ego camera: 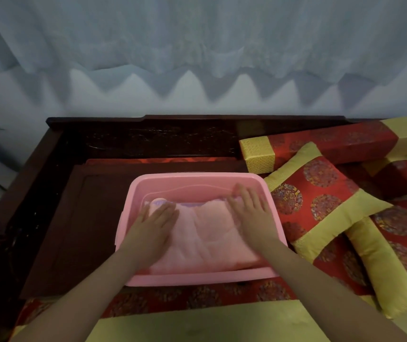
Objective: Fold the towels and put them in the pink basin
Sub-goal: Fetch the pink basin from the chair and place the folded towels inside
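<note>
Head view. Pink basin [198, 183], centre frame, on a dark wooden surface [79, 218]. Folded pink towel [207, 235] inside it, atop a partly hidden lavender layer [192, 204]. Left hand [153, 224] and right hand [251, 208]: each grip spread, fingers flat, pressing the towel. Likely soft, light, compressible; best held at folded edges.

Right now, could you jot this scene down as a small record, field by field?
Container: pink basin, on dark wooden surface
Contents: folded pink towel
Left hand: flat on the towel's left side
Right hand: flat on its far right corner
Nearby: red and yellow cushion, right of the basin
</note>
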`<control>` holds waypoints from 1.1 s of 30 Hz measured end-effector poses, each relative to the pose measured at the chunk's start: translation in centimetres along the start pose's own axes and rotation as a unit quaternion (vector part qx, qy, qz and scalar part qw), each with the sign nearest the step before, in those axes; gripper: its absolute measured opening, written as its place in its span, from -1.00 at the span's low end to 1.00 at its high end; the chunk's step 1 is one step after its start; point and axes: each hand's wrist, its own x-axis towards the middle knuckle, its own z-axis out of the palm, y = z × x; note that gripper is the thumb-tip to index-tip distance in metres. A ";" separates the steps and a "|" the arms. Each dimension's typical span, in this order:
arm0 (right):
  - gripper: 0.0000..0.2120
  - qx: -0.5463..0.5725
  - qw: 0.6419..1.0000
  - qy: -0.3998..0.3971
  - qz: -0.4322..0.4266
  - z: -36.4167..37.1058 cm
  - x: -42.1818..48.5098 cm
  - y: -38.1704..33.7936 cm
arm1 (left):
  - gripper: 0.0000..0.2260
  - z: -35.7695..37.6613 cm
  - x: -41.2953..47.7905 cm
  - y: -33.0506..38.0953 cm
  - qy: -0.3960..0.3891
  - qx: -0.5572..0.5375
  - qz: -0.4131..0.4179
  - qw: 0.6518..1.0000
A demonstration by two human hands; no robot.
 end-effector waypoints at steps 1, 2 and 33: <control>-0.39 -0.039 0.998 -0.001 -0.044 -0.1 0.0 0.2 | -0.40 -0.4 -0.3 0.0 -0.043 0.005 -0.001 0.999; -0.45 -0.055 0.995 -0.027 -0.082 -0.1 -0.2 0.4 | -0.26 -0.6 -0.4 0.0 -0.087 0.011 -0.016 0.996; -0.89 0.663 0.619 -0.161 0.389 -4.9 -0.8 8.7 | -0.71 -4.8 -1.6 -8.2 -0.100 -0.702 -0.495 0.502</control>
